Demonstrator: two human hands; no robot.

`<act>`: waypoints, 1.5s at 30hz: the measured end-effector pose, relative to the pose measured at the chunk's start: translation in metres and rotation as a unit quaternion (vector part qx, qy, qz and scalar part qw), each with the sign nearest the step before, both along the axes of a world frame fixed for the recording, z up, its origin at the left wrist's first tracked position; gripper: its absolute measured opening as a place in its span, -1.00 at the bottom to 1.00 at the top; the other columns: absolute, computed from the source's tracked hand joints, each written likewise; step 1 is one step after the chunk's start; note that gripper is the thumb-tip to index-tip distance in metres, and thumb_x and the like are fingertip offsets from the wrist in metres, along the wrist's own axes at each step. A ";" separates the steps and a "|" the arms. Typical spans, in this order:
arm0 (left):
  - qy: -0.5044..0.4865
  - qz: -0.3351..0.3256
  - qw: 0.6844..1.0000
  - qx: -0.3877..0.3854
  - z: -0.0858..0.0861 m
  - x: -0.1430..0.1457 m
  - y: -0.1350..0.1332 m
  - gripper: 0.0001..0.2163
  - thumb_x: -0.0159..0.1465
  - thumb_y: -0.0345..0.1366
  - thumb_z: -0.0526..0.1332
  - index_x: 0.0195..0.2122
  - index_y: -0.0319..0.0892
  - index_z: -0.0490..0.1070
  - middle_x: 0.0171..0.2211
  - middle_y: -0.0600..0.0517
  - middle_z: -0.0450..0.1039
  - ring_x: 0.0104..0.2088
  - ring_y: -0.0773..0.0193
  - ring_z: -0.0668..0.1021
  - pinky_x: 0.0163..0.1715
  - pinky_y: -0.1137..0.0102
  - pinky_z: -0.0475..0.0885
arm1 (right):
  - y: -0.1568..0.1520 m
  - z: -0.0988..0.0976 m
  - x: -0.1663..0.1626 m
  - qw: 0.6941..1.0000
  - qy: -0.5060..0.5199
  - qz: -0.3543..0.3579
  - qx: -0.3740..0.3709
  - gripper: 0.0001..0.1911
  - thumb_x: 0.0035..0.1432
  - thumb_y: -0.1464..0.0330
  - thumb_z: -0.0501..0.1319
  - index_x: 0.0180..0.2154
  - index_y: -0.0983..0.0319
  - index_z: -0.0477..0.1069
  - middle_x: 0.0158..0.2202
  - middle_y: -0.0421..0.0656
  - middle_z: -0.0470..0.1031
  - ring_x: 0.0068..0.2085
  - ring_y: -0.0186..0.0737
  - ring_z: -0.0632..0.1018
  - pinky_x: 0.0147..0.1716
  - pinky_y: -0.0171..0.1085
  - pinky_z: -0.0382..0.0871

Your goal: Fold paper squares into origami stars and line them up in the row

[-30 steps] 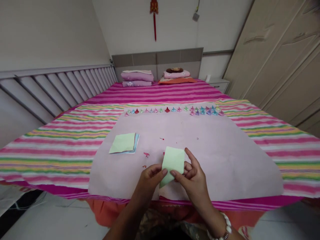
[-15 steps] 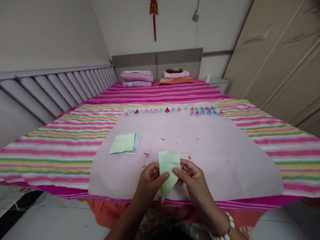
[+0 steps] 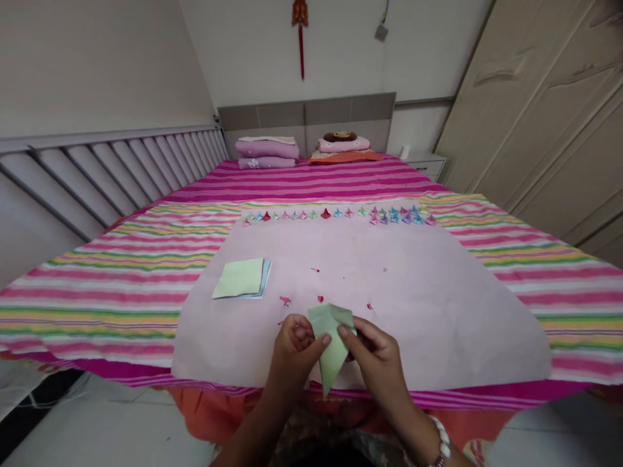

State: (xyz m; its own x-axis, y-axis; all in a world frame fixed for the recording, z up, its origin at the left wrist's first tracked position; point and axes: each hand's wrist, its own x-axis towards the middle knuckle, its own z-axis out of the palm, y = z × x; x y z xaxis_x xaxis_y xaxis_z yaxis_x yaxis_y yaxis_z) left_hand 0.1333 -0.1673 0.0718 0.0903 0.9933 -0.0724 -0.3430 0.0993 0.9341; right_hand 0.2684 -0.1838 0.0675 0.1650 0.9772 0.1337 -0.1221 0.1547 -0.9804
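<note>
A partly folded sheet of light green paper [image 3: 332, 353] is held up between my two hands, its narrow point hanging downward and its top edge bent to a low peak. My left hand [image 3: 295, 350] grips its left edge, thumb lying on the front and fingers curled behind. On the right edge, my right hand [image 3: 377, 350] pinches it the same way, thumb pressed on the front face. The fingertips behind the paper are hidden. To the left lies a stack of square paper sheets [image 3: 239, 277], light green on top with blue, red and white edges showing.
A large pale sheet [image 3: 428, 285] covers the near part of the striped bed [image 3: 121, 272]. Small folded paper pieces [image 3: 326, 213] in many colours line its far edge. Little red marks or scraps [image 3: 285, 301] dot the middle. Folded bedding [image 3: 267, 152] sits by the headboard.
The green paper's flat top edge is now bent into a peak, and its lower tip has shifted right. My hands have moved slightly, keeping hold of it. A red mark behind it now shows.
</note>
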 end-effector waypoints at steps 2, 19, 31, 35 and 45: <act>0.005 0.025 0.999 0.024 0.001 0.000 -0.001 -0.67 -0.01 -0.35 0.40 -0.42 -0.13 0.19 -0.53 0.18 0.45 -0.53 0.41 0.52 -0.45 0.51 0.43 | 0.002 0.001 0.002 1.000 -0.002 -0.013 -0.019 -0.78 0.03 0.27 0.31 -0.26 0.22 0.59 -0.56 -0.22 0.45 -0.59 -0.36 0.35 -0.62 -0.37 0.30; -0.029 -0.026 0.998 -0.047 0.011 -0.009 0.003 -0.65 0.08 -0.17 0.34 -0.13 -0.23 0.50 -0.37 -0.04 0.58 -0.43 0.31 0.56 -0.36 0.42 0.45 | -0.004 0.005 0.005 0.975 -0.145 -0.005 0.169 -0.81 0.12 0.43 0.24 -0.23 0.14 0.59 -0.46 -0.16 0.45 -0.47 -0.27 0.43 -0.54 -0.32 0.28; -0.002 0.006 0.998 -0.064 0.012 -0.008 0.007 -0.66 -0.04 -0.24 0.43 -0.27 -0.24 0.44 -0.43 0.02 0.56 -0.51 0.38 0.51 -0.51 0.51 0.37 | -0.006 0.001 0.003 0.967 -0.182 0.046 0.174 -0.76 0.16 0.46 0.18 -0.17 0.13 0.55 -0.40 -0.14 0.39 -0.45 -0.26 0.43 -0.57 -0.31 0.27; -0.001 0.015 0.998 -0.061 0.011 -0.008 0.007 -0.67 -0.05 -0.25 0.43 -0.28 -0.23 0.45 -0.42 0.02 0.57 -0.47 0.35 0.54 -0.49 0.51 0.39 | -0.006 0.000 0.003 0.969 -0.177 0.041 0.169 -0.75 0.16 0.45 0.19 -0.14 0.13 0.53 -0.36 -0.13 0.42 -0.41 -0.25 0.44 -0.54 -0.31 0.31; 0.024 -0.006 0.998 -0.053 0.011 -0.012 0.004 -0.70 0.09 -0.18 0.34 -0.18 -0.20 0.55 -0.40 -0.01 0.59 -0.41 0.25 0.58 -0.37 0.39 0.46 | -0.004 0.000 0.004 0.997 -0.065 0.022 0.025 -0.71 0.06 0.29 0.28 -0.14 0.20 0.51 -0.47 -0.20 0.43 -0.52 -0.31 0.38 -0.55 -0.32 0.31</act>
State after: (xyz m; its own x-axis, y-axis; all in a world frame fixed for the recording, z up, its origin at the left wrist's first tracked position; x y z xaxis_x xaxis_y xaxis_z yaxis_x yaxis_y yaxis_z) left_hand 0.1216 -0.1628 0.0831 0.0951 0.9789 -0.1811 -0.2957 0.2015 0.9338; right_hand 0.2725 -0.1876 0.0672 0.1008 0.9747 0.1994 -0.0018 0.2006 -0.9797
